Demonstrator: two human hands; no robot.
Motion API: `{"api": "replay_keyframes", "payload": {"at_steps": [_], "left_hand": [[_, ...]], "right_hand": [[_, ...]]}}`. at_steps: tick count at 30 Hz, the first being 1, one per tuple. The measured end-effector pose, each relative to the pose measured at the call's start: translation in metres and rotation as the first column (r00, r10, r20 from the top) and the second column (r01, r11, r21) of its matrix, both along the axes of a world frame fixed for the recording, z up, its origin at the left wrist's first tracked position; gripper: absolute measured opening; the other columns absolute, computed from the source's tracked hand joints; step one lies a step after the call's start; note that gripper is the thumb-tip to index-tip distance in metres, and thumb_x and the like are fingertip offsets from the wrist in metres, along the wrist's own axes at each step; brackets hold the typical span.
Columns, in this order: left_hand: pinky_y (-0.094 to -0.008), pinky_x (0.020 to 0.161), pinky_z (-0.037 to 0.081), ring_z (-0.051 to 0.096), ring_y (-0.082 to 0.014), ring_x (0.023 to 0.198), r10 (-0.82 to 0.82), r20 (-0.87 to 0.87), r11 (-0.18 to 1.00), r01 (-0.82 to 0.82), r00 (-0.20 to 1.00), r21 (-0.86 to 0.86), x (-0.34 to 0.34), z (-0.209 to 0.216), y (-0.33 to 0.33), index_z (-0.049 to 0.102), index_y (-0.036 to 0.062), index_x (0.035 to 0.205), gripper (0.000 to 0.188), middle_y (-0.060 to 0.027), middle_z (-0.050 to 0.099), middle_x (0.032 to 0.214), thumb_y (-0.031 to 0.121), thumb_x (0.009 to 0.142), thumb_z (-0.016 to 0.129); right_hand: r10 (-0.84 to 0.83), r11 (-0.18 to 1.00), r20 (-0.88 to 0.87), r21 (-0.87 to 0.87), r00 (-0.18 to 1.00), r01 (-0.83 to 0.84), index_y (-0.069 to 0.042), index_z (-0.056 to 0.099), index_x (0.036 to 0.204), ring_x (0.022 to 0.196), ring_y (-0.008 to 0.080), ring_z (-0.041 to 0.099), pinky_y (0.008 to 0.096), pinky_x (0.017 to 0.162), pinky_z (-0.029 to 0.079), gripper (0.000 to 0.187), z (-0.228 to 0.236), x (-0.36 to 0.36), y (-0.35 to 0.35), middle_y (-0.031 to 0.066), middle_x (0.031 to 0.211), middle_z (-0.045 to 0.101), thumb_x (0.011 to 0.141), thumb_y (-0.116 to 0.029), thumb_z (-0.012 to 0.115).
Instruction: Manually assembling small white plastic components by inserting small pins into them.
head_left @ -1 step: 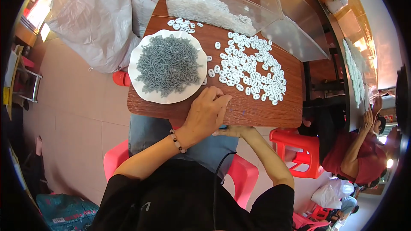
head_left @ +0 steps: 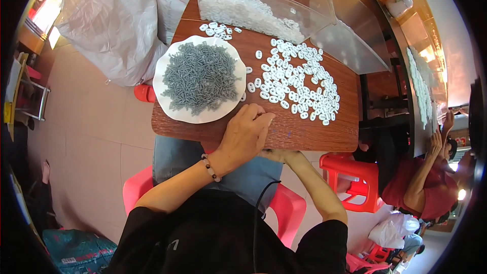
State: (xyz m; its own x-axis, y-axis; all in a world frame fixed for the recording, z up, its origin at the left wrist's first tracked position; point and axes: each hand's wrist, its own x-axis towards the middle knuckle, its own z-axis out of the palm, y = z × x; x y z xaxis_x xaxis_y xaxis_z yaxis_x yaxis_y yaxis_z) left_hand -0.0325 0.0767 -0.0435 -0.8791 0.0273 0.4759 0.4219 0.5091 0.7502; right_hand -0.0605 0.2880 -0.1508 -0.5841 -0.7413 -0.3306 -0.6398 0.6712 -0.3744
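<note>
My left hand (head_left: 243, 131), with a beaded bracelet (head_left: 210, 167) at its wrist, rests at the table's near edge. Its fingers are curled together; what they hold, if anything, is hidden. Lower and to the right, my right hand (head_left: 276, 155) sits at the underside of the table edge, its fingers mostly out of sight. Beside the left hand stands a white scalloped plate (head_left: 161, 107) heaped with small grey screw-like pieces (head_left: 200, 78). Many small white oval pieces with holes (head_left: 299, 81) lie spread on the brown wooden table (head_left: 324, 137), right of the plate.
At the table's far side a clear bin (head_left: 264, 0) holds more white pieces. A large whitish sack (head_left: 111, 25) stands at far left. To the right are a red stool (head_left: 350, 177) and a person in a red shirt (head_left: 426, 187) at a dark table (head_left: 375, 15).
My right hand has shifted slightly, and less of its fingers shows below the table edge. The left hand and the pieces look unchanged.
</note>
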Motion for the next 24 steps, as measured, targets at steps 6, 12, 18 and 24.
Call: {"api": "replay_keyframes", "payload": {"at_steps": [6, 12, 18, 24], "left_hand": [[-0.0366, 0.069, 0.047, 0.056, -0.0278, 0.08, 0.028, 0.005, 1.0, -0.028, 1.0, 0.007, 0.001, 0.0, 0.001, 0.064, 0.0001, 0.1, 0.019, -0.0109, 0.055, 0.086, 0.004, 0.081, 0.063], [-0.0368, 0.07, 0.047, 0.056, -0.0288, 0.082, 0.002, 0.023, 1.0, -0.003, 1.0, 0.02, 0.001, 0.0, -0.003, 0.064, 0.0, 0.101, 0.021, -0.0114, 0.055, 0.087, 0.003, 0.08, 0.062], [-0.0369, 0.071, 0.048, 0.057, -0.0295, 0.084, 0.011, 0.041, 1.0, -0.011, 0.999, -0.007, 0.0, 0.002, -0.003, 0.063, -0.0006, 0.104, 0.025, -0.0122, 0.056, 0.09, -0.001, 0.079, 0.06], [-0.0376, 0.076, 0.05, 0.06, -0.032, 0.088, 0.016, 0.008, 0.997, -0.017, 1.0, 0.073, 0.001, 0.004, -0.006, 0.062, -0.0031, 0.107, 0.029, -0.0159, 0.059, 0.098, -0.004, 0.078, 0.058]], "right_hand": [[-0.183, 0.978, -0.279, 0.045, 0.943, 0.203, -0.014, 0.047, 0.135, 0.13, 0.0319, 0.038, 0.049, 0.108, 0.028, 0.049, -0.024, 0.01, 0.012, 0.0129, 0.141, 0.044, 0.089, -0.032, 0.052], [-0.335, 0.926, 0.058, 0.203, 0.941, 0.317, -0.007, 0.055, 0.121, 0.112, 0.0377, 0.051, 0.0457, 0.092, 0.043, 0.039, 0.064, 0.04, 0.004, 0.0211, 0.116, 0.057, 0.083, -0.016, 0.059], [-0.078, 0.975, 0.404, 0.222, 0.911, -0.015, -0.005, 0.061, 0.114, 0.089, 0.0383, 0.063, 0.0444, 0.076, 0.049, 0.031, 0.19, 0.043, -0.02, 0.0223, 0.093, 0.065, 0.085, -0.015, 0.061], [-0.208, 0.835, 0.068, -0.508, 0.976, 0.213, -0.004, 0.067, 0.1, 0.068, 0.0152, 0.061, 0.0288, 0.056, 0.046, 0.016, 0.212, -0.05, -0.091, 0.0096, 0.083, 0.068, 0.087, -0.013, 0.062]]}}
